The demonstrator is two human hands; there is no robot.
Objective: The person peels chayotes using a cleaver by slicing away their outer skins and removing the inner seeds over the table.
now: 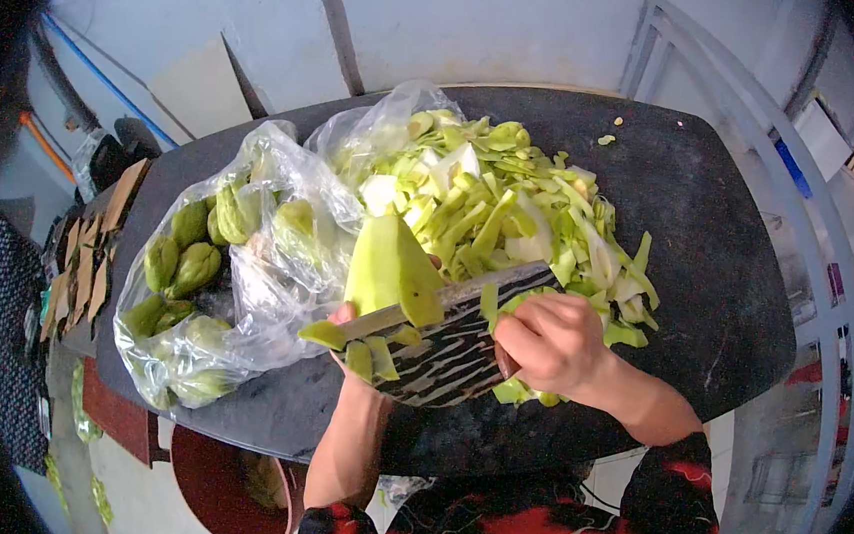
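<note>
Pale green, the peeled chayote (379, 263) is held between the thumb and a visible fingertip of the left hand (343, 315); its other fingers are hidden behind the blade, their spacing indeterminate. The right hand (553, 342) has its fingers curled tightly around the handle of a broad knife (450, 359), apparently a cleaver, whose blade bears peel strips and lies against the fruit. Beyond the fingers: heaped peelings (491, 222). Left of the left fingers: whole chayotes (196, 267) in a clear plastic bag (277, 330), on the dark tabletop (732, 221).
</note>
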